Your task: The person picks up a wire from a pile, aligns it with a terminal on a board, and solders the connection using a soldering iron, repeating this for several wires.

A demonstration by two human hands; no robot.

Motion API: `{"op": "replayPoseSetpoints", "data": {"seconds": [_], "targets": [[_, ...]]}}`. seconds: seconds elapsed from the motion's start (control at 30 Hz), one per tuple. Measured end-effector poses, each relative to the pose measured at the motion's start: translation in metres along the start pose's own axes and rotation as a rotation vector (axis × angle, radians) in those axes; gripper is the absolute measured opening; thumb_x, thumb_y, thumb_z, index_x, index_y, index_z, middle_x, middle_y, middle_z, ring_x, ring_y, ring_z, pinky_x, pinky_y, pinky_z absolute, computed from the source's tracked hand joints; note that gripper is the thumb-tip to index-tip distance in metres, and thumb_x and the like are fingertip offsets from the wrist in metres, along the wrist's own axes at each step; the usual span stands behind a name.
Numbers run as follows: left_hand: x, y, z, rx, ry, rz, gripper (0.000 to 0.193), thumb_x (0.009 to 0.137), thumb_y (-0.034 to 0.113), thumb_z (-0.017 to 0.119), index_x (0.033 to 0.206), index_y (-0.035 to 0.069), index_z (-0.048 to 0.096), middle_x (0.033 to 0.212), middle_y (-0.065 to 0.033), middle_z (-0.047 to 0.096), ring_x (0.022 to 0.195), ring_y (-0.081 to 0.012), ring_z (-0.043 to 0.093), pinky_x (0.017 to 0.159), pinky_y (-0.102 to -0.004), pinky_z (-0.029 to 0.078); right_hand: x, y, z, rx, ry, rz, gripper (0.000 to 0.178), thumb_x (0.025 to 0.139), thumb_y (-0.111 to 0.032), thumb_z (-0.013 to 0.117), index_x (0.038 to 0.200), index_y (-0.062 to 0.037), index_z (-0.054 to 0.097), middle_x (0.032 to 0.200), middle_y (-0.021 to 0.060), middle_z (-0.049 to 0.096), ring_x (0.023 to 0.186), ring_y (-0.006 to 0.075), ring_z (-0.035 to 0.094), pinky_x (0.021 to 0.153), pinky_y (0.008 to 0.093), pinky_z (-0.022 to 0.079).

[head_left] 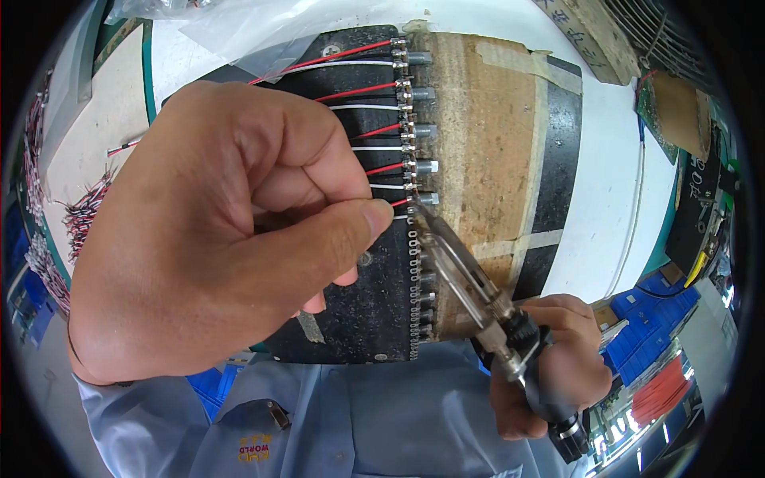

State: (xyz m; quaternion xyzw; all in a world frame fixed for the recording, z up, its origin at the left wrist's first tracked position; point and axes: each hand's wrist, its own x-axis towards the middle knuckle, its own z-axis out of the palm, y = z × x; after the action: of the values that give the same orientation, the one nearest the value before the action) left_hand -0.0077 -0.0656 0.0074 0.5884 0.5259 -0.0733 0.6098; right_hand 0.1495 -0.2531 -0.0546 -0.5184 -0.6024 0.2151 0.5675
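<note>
My left hand (231, 231) reaches across the black fixture board (351, 327), thumb and finger pinched on a thin red wire (399, 203). The wire's end meets a small metal terminal in a row along the board's edge. My right hand (570, 350) grips a soldering gun (486, 307) with a metal tube beside its barrel; its tip is at the same terminal, close to my left thumb. Farther up the row, red, white and black wires (366, 107) run to grey connectors (424, 94). Toward me, several terminals (413, 271) have no wires on them.
A brown board with tape (494, 135) lies right of the connectors. A clear plastic bag (247, 36) is at the far left, wire bundles (88, 207) at the left. A wooden block (590, 44) and metal coil (665, 32) stand far right; blue bins (649, 327) sit right.
</note>
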Motion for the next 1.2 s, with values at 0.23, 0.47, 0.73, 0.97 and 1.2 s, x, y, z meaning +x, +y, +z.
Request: {"op": "replayPoseSetpoints", "data": {"seconds": [0.23,0.47,0.73,0.97,1.2], "targets": [[0.001,0.0,-0.002,-0.036,-0.015,-0.024,0.012,0.087,0.0,0.066,0.077,-0.003,0.059,0.062,-0.0095,0.065,0.049,-0.0085,0.06,0.043,-0.0183,0.044,-0.007,-0.004,0.003,-0.067,0.094,-0.021,0.057,0.088,-0.051,0.058,0.111,0.001,0.053,0.063,0.0121,0.058,0.053,0.0261,0.06,0.047,0.0361,0.047],[0.001,0.004,-0.002,-0.01,-0.022,-0.041,0.012,0.088,0.001,0.066,0.078,-0.003,0.059,0.063,-0.0096,0.065,0.05,-0.0088,0.061,0.044,-0.0184,0.046,-0.006,-0.002,0.006,-0.09,0.069,-0.038,0.054,0.089,-0.049,0.057,0.108,0.001,0.053,0.059,0.0105,0.056,0.05,0.0246,0.059,0.045,0.0355,0.047],[0.01,-0.001,-0.007,-0.112,-0.123,-0.115,0.013,0.088,0.003,0.066,0.079,-0.002,0.059,0.063,-0.0091,0.065,0.049,-0.0085,0.06,0.044,-0.0185,0.045,-0.002,-0.001,0.004,-0.074,0.013,-0.037,0.053,0.089,-0.048,0.057,0.106,0.0018,0.053,0.058,0.0095,0.055,0.05,0.0254,0.06,0.046,0.0364,0.049],[0.007,0.005,-0.008,-0.014,-0.1,-0.158,0.013,0.087,0.003,0.067,0.078,-0.002,0.06,0.062,-0.0087,0.065,0.049,-0.0081,0.059,0.044,-0.0186,0.045,-0.005,-0.004,0.004,-0.088,0.038,-0.025,0.054,0.089,-0.049,0.057,0.108,0.0013,0.053,0.061,0.0107,0.057,0.051,0.0256,0.06,0.046,0.0367,0.048],[-0.001,-0.001,0.0,0.032,0.004,-0.057,0.013,0.088,0.003,0.067,0.079,-0.002,0.06,0.063,-0.0089,0.065,0.05,-0.0082,0.06,0.045,-0.0183,0.046,-0.006,-0.006,0.004,-0.074,0.047,0.011,0.055,0.088,-0.05,0.059,0.112,-0.0004,0.054,0.063,0.0121,0.058,0.052,0.0257,0.059,0.045,0.0347,0.044]]}}
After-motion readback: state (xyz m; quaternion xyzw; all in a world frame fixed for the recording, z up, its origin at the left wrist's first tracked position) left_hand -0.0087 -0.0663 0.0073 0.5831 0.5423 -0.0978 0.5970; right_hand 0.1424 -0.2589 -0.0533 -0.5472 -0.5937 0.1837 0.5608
